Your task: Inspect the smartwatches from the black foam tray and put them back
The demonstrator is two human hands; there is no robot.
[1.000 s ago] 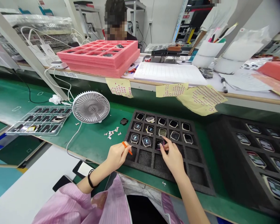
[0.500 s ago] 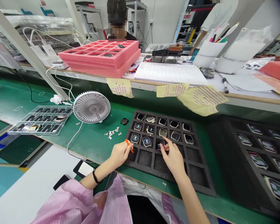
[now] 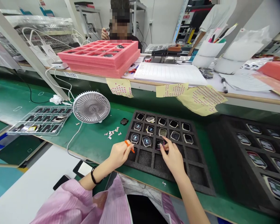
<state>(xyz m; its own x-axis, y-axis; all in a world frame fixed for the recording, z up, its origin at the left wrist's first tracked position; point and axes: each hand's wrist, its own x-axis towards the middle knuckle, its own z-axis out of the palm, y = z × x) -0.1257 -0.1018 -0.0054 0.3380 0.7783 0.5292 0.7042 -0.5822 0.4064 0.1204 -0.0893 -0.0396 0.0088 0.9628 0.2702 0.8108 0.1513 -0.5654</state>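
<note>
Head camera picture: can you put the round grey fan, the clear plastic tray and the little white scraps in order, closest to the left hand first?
1. Little white scraps: on the green table, just past the left hand.
2. Round grey fan: beyond the scraps, to their left.
3. Clear plastic tray: left of the fan, farthest away.

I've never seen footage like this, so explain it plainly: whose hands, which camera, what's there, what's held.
No machine here: these are a person's bare hands, seen by a camera on their head, looking forward and down. On the green bench sits a black foam tray with watches in some compartments. The left hand holds a thin orange tool. The right hand reaches into the tray, its fingers at a watch with a purplish edge. Left of the tray stands a fan.
</note>
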